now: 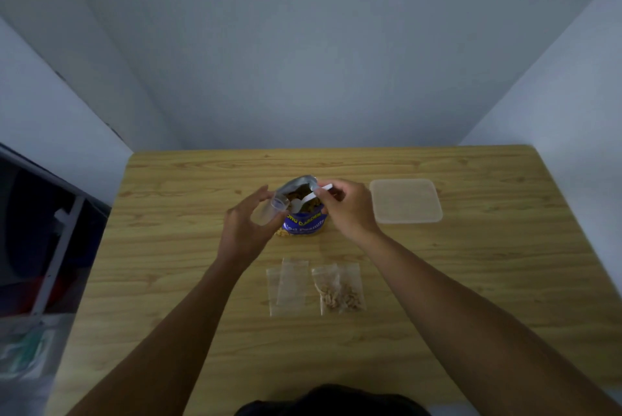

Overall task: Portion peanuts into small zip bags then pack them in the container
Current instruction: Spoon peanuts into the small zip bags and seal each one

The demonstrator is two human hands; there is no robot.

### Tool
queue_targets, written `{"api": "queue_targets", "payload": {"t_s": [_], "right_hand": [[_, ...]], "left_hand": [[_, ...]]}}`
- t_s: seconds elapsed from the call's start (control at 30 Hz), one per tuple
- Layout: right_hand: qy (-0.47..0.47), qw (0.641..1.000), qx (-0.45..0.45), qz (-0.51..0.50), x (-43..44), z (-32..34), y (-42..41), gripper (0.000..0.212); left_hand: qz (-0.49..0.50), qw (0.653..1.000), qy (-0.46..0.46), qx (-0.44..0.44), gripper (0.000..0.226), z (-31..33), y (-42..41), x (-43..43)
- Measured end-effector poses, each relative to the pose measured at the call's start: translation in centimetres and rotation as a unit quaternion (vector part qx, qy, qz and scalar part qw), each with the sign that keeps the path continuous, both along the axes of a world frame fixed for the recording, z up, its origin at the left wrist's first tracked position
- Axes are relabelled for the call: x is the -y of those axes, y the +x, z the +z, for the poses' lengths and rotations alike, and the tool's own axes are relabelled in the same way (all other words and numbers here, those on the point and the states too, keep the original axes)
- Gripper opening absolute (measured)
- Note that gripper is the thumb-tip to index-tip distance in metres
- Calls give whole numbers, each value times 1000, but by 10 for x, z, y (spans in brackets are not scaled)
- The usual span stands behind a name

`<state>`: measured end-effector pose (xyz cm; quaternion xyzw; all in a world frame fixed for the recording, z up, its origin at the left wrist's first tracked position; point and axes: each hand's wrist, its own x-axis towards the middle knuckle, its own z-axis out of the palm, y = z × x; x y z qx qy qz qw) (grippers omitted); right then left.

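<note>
A blue peanut bag (304, 224) stands open in the middle of the wooden table (188, 281), brown peanuts showing in its silver mouth. My left hand (244, 230) holds a small clear zip bag (269, 212) with its mouth open, right beside the peanut bag. My right hand (350, 207) pinches the handle of a white plastic spoon (303, 202), whose bowl lies over the peanuts. Two empty zip bags (287, 284) lie near me. To their right lie two zip bags with peanuts (340, 291) in them. The clear plastic container (405, 201) sits to the right.
The table's back edge meets a pale wall. Off the left edge stand a white frame (57, 247) and dark clutter. My own dark clothing (333, 402) shows at the bottom of the view.
</note>
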<state>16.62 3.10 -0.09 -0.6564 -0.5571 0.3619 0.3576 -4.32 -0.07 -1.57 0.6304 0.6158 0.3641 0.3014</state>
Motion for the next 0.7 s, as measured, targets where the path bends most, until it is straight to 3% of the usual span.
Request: {"api": "queue_targets", "payload": {"t_s": [0.27, 0.5, 0.7], "right_hand": [[123, 983, 124, 52, -3, 7, 10, 15], [25, 998, 59, -2, 2, 0, 1, 15], [5, 998, 63, 15, -3, 3, 7, 16]], "left_hand": [[-12, 998, -44, 49, 46, -4, 0, -1], [-27, 997, -50, 53, 48, -2, -5, -1], [-30, 996, -43, 78, 44, -2, -2, -1]]}}
